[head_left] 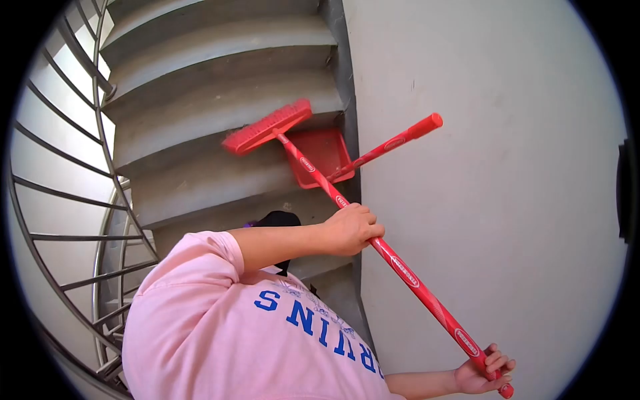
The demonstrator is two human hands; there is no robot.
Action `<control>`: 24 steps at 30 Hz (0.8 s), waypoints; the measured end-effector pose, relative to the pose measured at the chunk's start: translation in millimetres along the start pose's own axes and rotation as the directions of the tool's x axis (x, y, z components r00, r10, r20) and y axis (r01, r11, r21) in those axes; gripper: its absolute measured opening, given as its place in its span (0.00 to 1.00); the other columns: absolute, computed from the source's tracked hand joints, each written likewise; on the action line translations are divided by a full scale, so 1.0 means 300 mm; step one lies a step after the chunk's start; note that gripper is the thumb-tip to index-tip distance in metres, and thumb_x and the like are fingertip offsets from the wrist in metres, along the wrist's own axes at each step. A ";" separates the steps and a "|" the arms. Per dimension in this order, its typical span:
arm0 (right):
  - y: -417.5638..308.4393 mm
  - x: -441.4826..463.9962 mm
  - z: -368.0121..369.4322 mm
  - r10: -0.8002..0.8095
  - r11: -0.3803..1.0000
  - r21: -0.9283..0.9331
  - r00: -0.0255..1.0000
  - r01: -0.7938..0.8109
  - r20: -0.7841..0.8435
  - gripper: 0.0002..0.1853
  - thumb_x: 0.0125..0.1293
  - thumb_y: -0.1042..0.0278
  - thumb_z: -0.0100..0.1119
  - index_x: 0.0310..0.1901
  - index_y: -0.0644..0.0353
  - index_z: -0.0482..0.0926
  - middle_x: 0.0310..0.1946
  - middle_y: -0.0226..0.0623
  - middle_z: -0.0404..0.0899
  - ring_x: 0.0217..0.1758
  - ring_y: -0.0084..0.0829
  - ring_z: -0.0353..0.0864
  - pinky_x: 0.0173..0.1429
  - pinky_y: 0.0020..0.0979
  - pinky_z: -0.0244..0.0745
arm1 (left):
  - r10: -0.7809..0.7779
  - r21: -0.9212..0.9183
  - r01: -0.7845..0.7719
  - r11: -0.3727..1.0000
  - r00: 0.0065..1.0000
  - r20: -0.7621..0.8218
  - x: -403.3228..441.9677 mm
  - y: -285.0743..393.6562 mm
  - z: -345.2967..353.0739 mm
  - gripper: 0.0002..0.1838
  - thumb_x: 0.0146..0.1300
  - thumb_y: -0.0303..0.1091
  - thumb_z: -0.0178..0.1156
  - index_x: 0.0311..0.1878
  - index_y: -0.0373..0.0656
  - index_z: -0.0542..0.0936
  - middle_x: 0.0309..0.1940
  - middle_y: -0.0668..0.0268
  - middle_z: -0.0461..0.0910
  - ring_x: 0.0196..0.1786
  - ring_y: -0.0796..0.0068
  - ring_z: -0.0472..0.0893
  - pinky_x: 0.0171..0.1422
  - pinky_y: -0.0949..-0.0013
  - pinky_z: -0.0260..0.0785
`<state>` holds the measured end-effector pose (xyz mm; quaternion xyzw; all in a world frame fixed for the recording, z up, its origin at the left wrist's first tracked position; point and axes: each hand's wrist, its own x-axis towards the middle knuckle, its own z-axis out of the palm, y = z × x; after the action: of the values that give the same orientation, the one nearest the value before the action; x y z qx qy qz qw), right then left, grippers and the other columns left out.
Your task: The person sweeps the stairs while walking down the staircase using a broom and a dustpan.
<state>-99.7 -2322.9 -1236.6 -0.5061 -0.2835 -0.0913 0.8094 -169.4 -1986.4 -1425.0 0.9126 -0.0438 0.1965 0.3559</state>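
A red broom [433, 303] runs diagonally across the view. Its head [270, 128] is at the upper left, bristles toward the upper stairs, above a step. My left hand [353, 230] is closed around the middle of the broom's shaft. At the lower right, my right hand [485, 371] grips the shaft near its end, with fingers curled round it. Behind the upper shaft, a red dustpan [327, 152] rests on a step beside the wall, its handle [400, 139] pointing up to the right. Neither hand touches the dustpan.
Curved grey stairs [220, 83] rise toward the top. A metal railing [100, 237] bends along the left side. The pale wall [493, 167] fills the right, with a dark strip along its foot. Part of a black shoe shows below my left forearm.
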 end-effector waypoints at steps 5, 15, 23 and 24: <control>0.015 0.012 -0.070 0.114 0.990 0.086 0.993 -0.114 0.012 0.16 0.68 0.54 0.49 0.40 0.60 0.72 0.16 0.25 0.62 0.22 0.18 0.64 0.50 0.29 0.68 | -0.052 -0.079 0.067 0.995 0.983 0.179 -0.154 0.089 -0.019 0.06 0.54 0.35 0.60 0.33 0.46 0.75 0.26 0.64 0.73 0.35 0.61 0.74 0.38 0.58 0.66; 0.218 0.019 0.276 0.267 0.945 0.065 0.874 -0.319 0.405 0.18 0.69 0.50 0.46 0.42 0.59 0.72 0.18 0.30 0.69 0.24 0.24 0.70 0.49 0.35 0.70 | -0.381 -0.038 0.381 0.924 0.924 -0.019 -0.595 0.061 -0.131 0.07 0.51 0.32 0.61 0.33 0.45 0.74 0.26 0.63 0.74 0.36 0.60 0.74 0.39 0.58 0.67; 0.332 -0.060 0.662 0.283 0.859 0.098 0.625 -0.503 0.728 0.15 0.70 0.58 0.42 0.47 0.62 0.69 0.25 0.36 0.73 0.34 0.32 0.75 0.53 0.40 0.70 | -0.527 0.066 0.582 0.811 0.774 -0.350 -0.896 -0.016 -0.294 0.10 0.46 0.29 0.63 0.34 0.46 0.76 0.29 0.63 0.74 0.38 0.59 0.73 0.41 0.60 0.68; 0.340 -0.065 0.704 0.291 0.850 0.099 0.618 -0.517 0.730 0.15 0.69 0.57 0.42 0.46 0.62 0.69 0.25 0.37 0.74 0.34 0.33 0.76 0.53 0.41 0.70 | -0.530 0.054 0.597 0.801 0.748 -0.399 -0.916 -0.019 -0.316 0.10 0.45 0.27 0.62 0.34 0.46 0.76 0.29 0.63 0.74 0.38 0.59 0.73 0.42 0.60 0.68</control>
<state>-149.0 -2093.5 -1256.7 -0.4245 -0.4518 0.3353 0.7095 -451.6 -1935.4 -1472.2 0.8578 0.3192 0.2482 0.3172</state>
